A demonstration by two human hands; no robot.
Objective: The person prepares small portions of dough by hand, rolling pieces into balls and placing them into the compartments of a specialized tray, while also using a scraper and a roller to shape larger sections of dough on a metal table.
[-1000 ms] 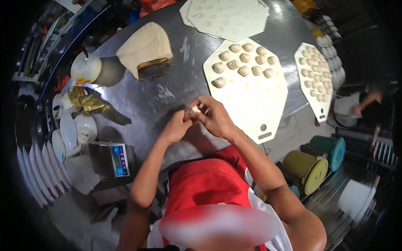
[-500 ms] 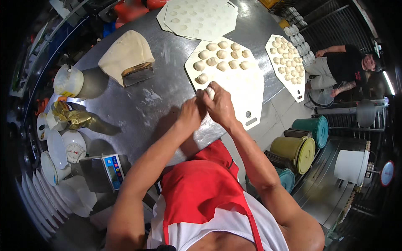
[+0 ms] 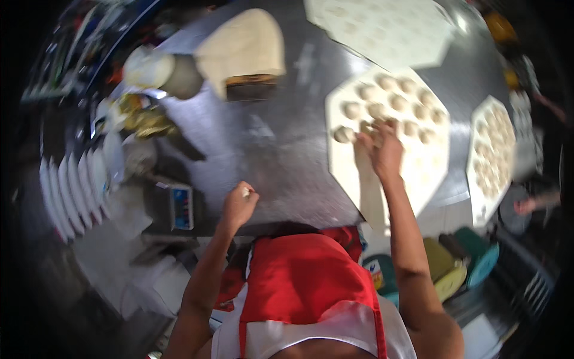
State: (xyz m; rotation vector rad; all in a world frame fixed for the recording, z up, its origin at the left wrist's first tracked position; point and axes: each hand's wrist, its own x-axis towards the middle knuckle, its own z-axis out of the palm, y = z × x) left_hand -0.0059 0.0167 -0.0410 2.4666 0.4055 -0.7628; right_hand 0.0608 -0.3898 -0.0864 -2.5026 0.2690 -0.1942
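The right hand (image 3: 387,149) is hanging palm-down over the pale board (image 3: 418,179), its fingers bending among the dough balls (image 3: 397,102); blur is hiding the fingertips, so I cannot tell whether they are grasping a ball or have let one go. The left hand (image 3: 240,206), at about eight o'clock from the right one, is clenching into a fist near the table's close edge, with a small pale bit (image 3: 246,192) showing at its top. Around the right hand, the balls are sitting in loose rows, spreading from nine o'clock through twelve to three, while the lower part of the board is lying bare. At twelve o'clock beyond them, another dimpled board (image 3: 382,33) is resting on the metal table (image 3: 287,173); at three o'clock, a narrow-looking board (image 3: 493,155) is carrying more balls. Straight up at twelve from the left hand, a slab of dough (image 3: 245,45) is lying with a scraper (image 3: 251,90) at its near edge. A white tub (image 3: 146,67) is standing at eleven, a gold bag (image 3: 140,116) is slumping toward ten, and a blue-fronted scale (image 3: 181,206) is sitting at nine. At four o'clock from the right hand, another person's hand (image 3: 525,206) is showing near the rim.
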